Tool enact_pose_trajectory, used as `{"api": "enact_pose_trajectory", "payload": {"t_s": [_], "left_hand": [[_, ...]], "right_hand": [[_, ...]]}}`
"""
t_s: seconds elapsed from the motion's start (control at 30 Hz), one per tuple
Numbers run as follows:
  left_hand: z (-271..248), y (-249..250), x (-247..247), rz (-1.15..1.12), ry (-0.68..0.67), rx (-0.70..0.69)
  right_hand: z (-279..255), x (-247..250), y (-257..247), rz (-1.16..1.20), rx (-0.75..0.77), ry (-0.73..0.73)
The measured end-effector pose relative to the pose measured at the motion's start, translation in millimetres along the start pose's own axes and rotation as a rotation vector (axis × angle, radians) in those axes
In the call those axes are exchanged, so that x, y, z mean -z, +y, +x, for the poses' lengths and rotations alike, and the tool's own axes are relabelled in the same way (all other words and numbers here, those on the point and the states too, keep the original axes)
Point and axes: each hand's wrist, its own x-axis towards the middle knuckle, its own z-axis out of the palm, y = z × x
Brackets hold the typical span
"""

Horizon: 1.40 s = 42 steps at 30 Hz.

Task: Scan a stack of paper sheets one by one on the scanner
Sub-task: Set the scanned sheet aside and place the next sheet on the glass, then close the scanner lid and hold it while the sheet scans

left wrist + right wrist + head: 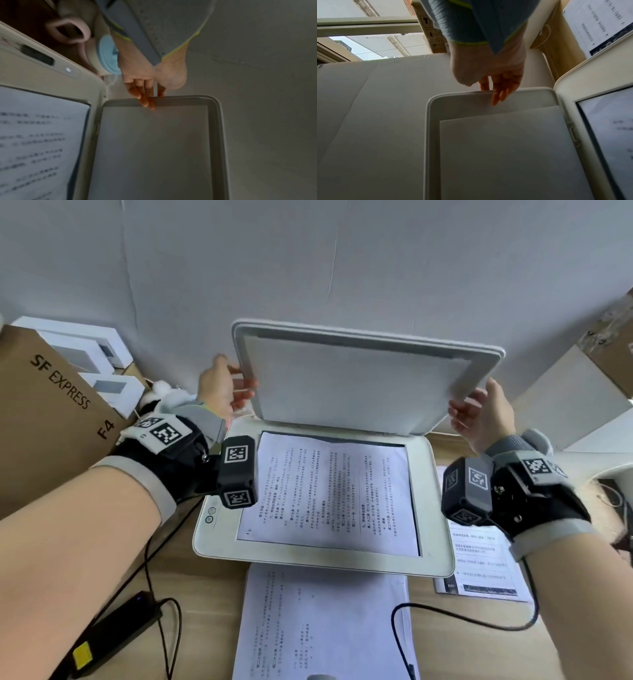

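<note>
Loose sheets, near desk edge [325,625]: printed pages lying flat on the wooden desk [212,594] just in front of the scanner; thin, limp, likely to slide on one another, so best lifted one at a time by a corner or a short edge.
Cable [455,616]: black lead lying across the near pages; could snag a sheet as it is lifted.
Sheet on glass [329,491]: one printed page, text up, lying flat on the scanner bed, slightly askew; light and flexible, easy to crease.
Scanner [219,529]: white flatbed, body resting on the desk, buttons at its left edge.
Lid [356,378]: raised and tilted back on its rear hinge; rigid, light plastic panel with a pale backing pad; handles best by its two side edges, moved evenly to spare the hinge.
Left hand [219,388]: pinches the lid's left edge, fingers nearly straight on the inner face, thumb behind.
Right hand [483,412]: holds the lid's right edge the same way, fingers [498,94] over the rim, thumb on the outer side.
Second printed stack [479,563]: partly under the scanner's right side.
Cardboard box [51,412]: standing at far left.
</note>
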Motion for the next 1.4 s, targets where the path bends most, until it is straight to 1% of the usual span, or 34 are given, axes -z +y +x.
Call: {"api": "enact_pose_trajectory", "payload": {"t_s": [0.07, 0.1, 0.17, 0.2, 0.27, 0.33, 0.4, 0.5, 0.57, 0.67, 0.7, 0.77, 0.83, 0.87, 0.9, 0.93, 0.97, 1.0, 1.07, 1.17, 1.27, 1.33, 1.4], "left_hand": [[-2, -7, 12, 0.07, -0.007, 0.087], [-7, -12, 18, 0.129, -0.046, 0.144], [-12, -26, 32, 0.254, -0.166, 0.213], [-11, -37, 39, 0.285, -0.212, 0.201], [-14, -58, 49, 0.338, -0.237, 0.14], [-17, -75, 55, 0.428, -0.19, 0.116], [-22, -91, 59, 0.478, -0.116, 0.126], [-24, -109, 62, 0.593, -0.104, 0.085], [-26, -119, 66, 0.613, -0.081, 0.056], [-31, -128, 65, 0.64, -0.055, 0.049], [-29, -132, 65, 0.663, -0.043, 0.041], [-34, -133, 63, 0.624, -0.009, 0.01], [-37, -131, 65, 0.508, -0.014, 0.057], [-34, -132, 68, 0.569, -0.039, 0.045], [-32, -135, 70, 0.606, -0.028, 0.002], [-37, -131, 69, 0.532, 0.005, 0.008], [-37, -130, 70, 0.618, 0.042, -0.065], [-36, -130, 73, 0.636, 0.104, -0.108], [-35, -130, 79, 0.644, 0.174, -0.13], [-30, -135, 93, 0.614, 0.2, -0.089], [-20, -149, 101, 0.71, 0.145, -0.011], [-21, -152, 102, 0.707, 0.153, 0.034], [-19, -154, 102, 0.715, 0.16, 0.05]], "right_hand": [[-6, 13, 11, 0.01, -0.037, -0.031], [-11, 21, 17, 0.005, -0.048, -0.071], [-23, 38, 29, -0.04, -0.049, -0.168], [-29, 46, 36, -0.093, -0.044, -0.209], [-41, 62, 50, -0.223, -0.098, -0.209], [-46, 72, 65, -0.352, -0.165, -0.197], [-48, 80, 82, -0.452, -0.189, -0.189], [-55, 83, 96, -0.469, -0.204, -0.13], [-63, 78, 98, -0.488, -0.213, -0.109], [-65, 74, 102, -0.531, -0.232, -0.06], [-65, 73, 104, -0.535, -0.239, -0.054], [-66, 73, 107, -0.522, -0.246, -0.046], [-67, 74, 107, -0.495, -0.244, -0.031], [-68, 74, 107, -0.481, -0.235, -0.015], [-68, 75, 107, -0.465, -0.221, 0.007], [-66, 77, 108, -0.45, -0.201, 0.036], [-64, 79, 110, -0.441, -0.18, 0.066], [-63, 80, 112, -0.435, -0.163, 0.094], [-60, 83, 118, -0.429, -0.143, 0.132], [-59, 82, 128, -0.44, -0.184, 0.129], [-60, 82, 140, -0.424, -0.248, 0.079], [-60, 82, 146, -0.435, -0.28, 0.069], [-60, 82, 148, -0.448, -0.292, 0.07]]}}
